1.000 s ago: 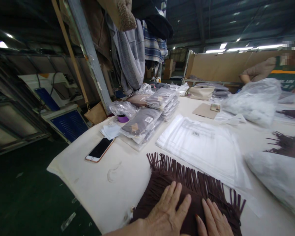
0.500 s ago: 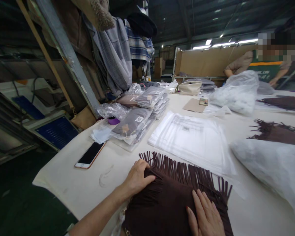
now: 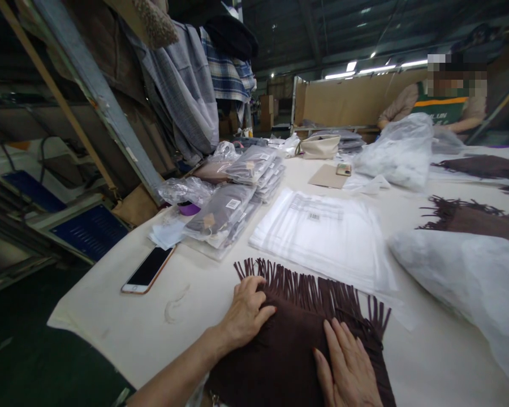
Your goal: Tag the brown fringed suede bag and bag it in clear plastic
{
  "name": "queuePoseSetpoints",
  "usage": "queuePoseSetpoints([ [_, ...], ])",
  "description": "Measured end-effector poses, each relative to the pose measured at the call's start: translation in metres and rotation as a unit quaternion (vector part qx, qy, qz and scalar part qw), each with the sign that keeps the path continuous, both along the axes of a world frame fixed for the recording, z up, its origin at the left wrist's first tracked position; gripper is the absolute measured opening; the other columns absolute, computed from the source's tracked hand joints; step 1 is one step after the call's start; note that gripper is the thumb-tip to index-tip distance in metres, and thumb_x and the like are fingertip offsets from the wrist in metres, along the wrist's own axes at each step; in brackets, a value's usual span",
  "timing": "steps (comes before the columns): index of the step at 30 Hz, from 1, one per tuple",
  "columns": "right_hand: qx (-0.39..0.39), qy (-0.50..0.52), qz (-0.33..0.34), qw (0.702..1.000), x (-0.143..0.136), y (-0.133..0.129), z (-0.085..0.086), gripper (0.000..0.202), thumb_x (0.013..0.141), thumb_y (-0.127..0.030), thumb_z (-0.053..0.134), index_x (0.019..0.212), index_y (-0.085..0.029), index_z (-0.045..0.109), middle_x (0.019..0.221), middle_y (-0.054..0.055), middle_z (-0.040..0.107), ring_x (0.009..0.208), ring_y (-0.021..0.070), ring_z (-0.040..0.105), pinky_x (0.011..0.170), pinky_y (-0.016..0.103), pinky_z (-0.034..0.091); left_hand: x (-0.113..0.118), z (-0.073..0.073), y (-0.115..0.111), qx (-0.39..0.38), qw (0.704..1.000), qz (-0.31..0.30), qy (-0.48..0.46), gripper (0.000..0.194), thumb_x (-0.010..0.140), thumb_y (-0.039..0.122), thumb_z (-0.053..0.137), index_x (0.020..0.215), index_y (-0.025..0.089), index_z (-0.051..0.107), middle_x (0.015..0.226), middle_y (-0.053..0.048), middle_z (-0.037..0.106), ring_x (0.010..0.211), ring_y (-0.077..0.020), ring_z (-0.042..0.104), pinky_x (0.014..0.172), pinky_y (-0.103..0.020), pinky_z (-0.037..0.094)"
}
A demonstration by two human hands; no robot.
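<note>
A dark brown fringed scarf (image 3: 280, 350) lies folded in front of me on the table, its fringe pointing away. My left hand (image 3: 248, 311) rests on its far left corner, fingers bent over the cloth and thumb apart from them. Flat on the right part of the scarf lies my right hand (image 3: 348, 364), fingers stretched out and pressing nothing else. Just beyond the fringe is a stack of clear plastic bags (image 3: 322, 237) with a barcode label on top. The scarf's near edge runs out of view.
Bagged grey textiles (image 3: 220, 212) are piled at the left, near a phone (image 3: 148, 270). A translucent plastic bag (image 3: 462, 271) and brown fringed cloth (image 3: 479, 219) lie at the right. Across the white table (image 3: 97, 305) stands a co-worker (image 3: 439, 107). Garments (image 3: 182, 85) hang at the left.
My left hand has shifted slightly right and its fingers are more bent. Loose fringe beside it on the scarf's left no longer shows. The camera view has turned a little right.
</note>
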State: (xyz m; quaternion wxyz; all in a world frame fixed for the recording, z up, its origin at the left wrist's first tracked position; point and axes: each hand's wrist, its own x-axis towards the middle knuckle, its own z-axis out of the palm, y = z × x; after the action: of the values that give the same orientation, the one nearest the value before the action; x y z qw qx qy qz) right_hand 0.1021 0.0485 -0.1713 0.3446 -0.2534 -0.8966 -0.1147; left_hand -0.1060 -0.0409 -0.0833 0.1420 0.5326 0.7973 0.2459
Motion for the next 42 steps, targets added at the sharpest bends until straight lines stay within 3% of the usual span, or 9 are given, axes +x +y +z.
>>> queuePoseSetpoints([
  [5,0.015,-0.002,0.01,1.0,0.003,0.004,-0.004,0.05,0.093,-0.038,0.028,0.122,-0.005,0.049,0.115,0.02,0.062,0.11,0.0315,0.056,0.092,0.046,0.041,0.027,-0.008,0.003,0.08,0.992,-0.066,0.071,0.011,0.081,0.016,0.057,0.071,0.014,0.058,0.131,-0.016,0.046,0.127,-0.0329,0.033,0.103,-0.058,0.03],
  [9,0.045,-0.082,0.053,0.994,0.016,0.013,-0.007,0.051,0.091,-0.037,0.027,0.123,-0.005,0.051,0.118,0.02,0.061,0.109,0.0319,0.057,0.089,0.045,0.042,0.053,-0.011,0.002,0.142,0.974,-0.149,0.096,0.019,0.086,0.029,0.054,0.078,0.013,0.061,0.129,-0.017,0.048,0.13,-0.0312,0.032,0.106,-0.051,0.032],
  [13,0.062,-0.109,0.068,0.99,0.023,0.018,-0.006,0.05,0.089,-0.034,0.028,0.118,-0.004,0.055,0.118,0.021,0.06,0.106,0.0327,0.058,0.086,0.046,0.044,0.06,0.002,-0.018,0.193,0.926,-0.296,0.131,0.026,0.089,0.027,0.047,0.114,0.024,0.055,0.14,-0.008,0.041,0.136,-0.0247,0.023,0.112,-0.043,0.024],
  [16,0.054,-0.102,0.065,0.991,0.018,0.015,-0.007,0.045,0.089,-0.032,0.029,0.11,-0.01,0.062,0.117,0.019,0.062,0.109,0.0338,0.056,0.087,0.047,0.044,0.041,0.013,-0.05,0.144,0.976,-0.148,0.063,0.06,0.083,0.025,0.053,0.138,0.021,0.028,0.146,-0.013,0.029,0.136,-0.0295,0.022,0.109,-0.049,0.028],
  [20,0.028,-0.023,0.018,0.999,0.003,0.007,-0.013,0.041,0.089,-0.033,0.032,0.097,-0.011,0.066,0.113,0.019,0.063,0.11,0.0349,0.055,0.089,0.05,0.043,0.018,0.004,-0.088,-0.008,0.998,0.063,0.026,0.074,0.066,0.009,0.05,0.137,0.013,0.029,0.139,-0.018,0.036,0.129,-0.0301,0.035,0.107,-0.051,0.034],
  [26,0.018,-0.054,0.04,0.998,0.009,0.009,-0.011,0.043,0.089,-0.031,0.029,0.103,-0.011,0.065,0.116,0.02,0.061,0.113,0.0352,0.053,0.089,0.051,0.044,0.034,-0.019,-0.086,-0.028,0.995,0.034,0.087,0.061,0.071,0.004,0.037,0.131,0.01,0.04,0.122,-0.016,0.051,0.113,-0.0264,0.05,0.098,-0.047,0.044],
  [30,0.026,-0.122,0.07,0.99,0.019,0.013,-0.001,0.044,0.089,-0.03,0.031,0.113,-0.007,0.059,0.121,0.021,0.059,0.114,0.0374,0.052,0.089,0.05,0.044,0.043,-0.016,-0.063,-0.026,0.995,0.07,0.073,0.05,0.077,0.004,0.031,0.124,0.01,0.045,0.109,-0.015,0.056,0.1,-0.0245,0.056,0.088,-0.043,0.049],
  [35,0.022,-0.049,0.034,0.998,0.008,0.005,0.003,0.049,0.09,-0.035,0.031,0.117,0.0,0.053,0.115,0.024,0.061,0.107,0.0356,0.057,0.087,0.049,0.044,0.056,-0.01,-0.048,0.004,0.994,0.11,0.014,0.042,0.074,0.003,0.031,0.108,0.014,0.053,0.097,-0.011,0.058,0.091,-0.0232,0.06,0.08,-0.039,0.052],
  [42,0.02,0.002,0.031,0.999,0.004,0.009,-0.019,0.041,0.089,-0.033,0.03,0.106,-0.012,0.061,0.113,0.019,0.063,0.106,0.0335,0.058,0.087,0.049,0.043,0.079,-0.033,-0.045,0.114,0.99,0.011,0.076,0.038,0.071,0.001,0.035,0.1,0.015,0.055,0.09,-0.011,0.059,0.081,-0.0199,0.063,0.07,-0.028,0.054],
])
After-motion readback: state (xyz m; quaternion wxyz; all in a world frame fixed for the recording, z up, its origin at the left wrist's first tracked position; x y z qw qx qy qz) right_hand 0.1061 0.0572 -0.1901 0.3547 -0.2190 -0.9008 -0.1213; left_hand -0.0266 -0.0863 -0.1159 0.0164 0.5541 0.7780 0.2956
